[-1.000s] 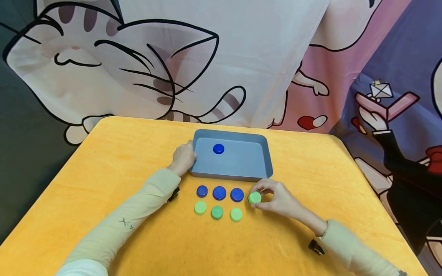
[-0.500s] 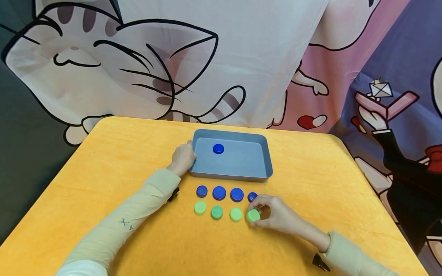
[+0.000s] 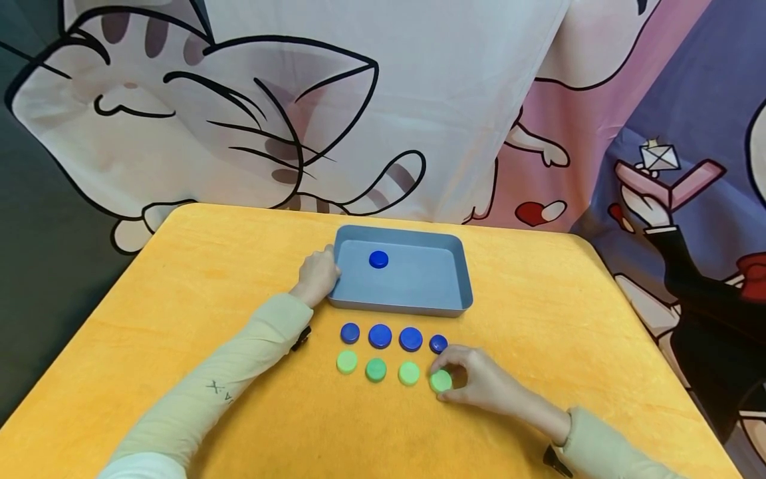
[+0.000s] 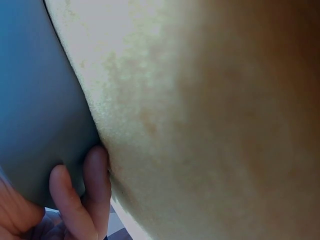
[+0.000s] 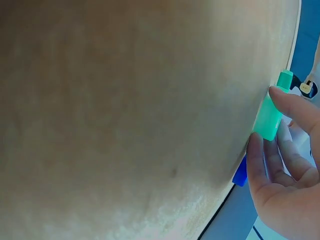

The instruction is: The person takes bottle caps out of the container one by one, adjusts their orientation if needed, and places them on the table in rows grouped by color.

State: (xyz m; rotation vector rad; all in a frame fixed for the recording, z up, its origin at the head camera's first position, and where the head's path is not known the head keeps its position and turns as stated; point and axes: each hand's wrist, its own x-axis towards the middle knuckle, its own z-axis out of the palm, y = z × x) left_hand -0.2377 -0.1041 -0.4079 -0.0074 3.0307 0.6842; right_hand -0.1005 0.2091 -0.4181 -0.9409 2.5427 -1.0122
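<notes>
My left hand [image 3: 316,274] holds the left wall of a grey-blue tray [image 3: 421,283]; in the left wrist view its fingers [image 4: 96,175] curl against the tray's side. One blue bottle cap [image 3: 378,259] lies inside the tray. With thumb and fingers, my right hand [image 3: 483,380] pinches a light green bottle cap [image 3: 440,381] on the table, at the right end of a row of green caps [image 3: 376,370]. A row of blue caps [image 3: 380,336] lies just behind, its rightmost small blue cap [image 3: 438,343] close to my right fingers. The right wrist view shows the pinched green cap [image 5: 268,119] edge-on.
The yellow table [image 3: 239,246] bears everything, and its far edge meets a hanging cloth [image 3: 467,100] printed with cartoon figures. Between the tray's near wall and my body lie the two rows of caps.
My right hand has brought the light green cap nearer to me, from over the right end of the blue row to the end of the green row, uncovering a blue cap. My left hand stays put.
</notes>
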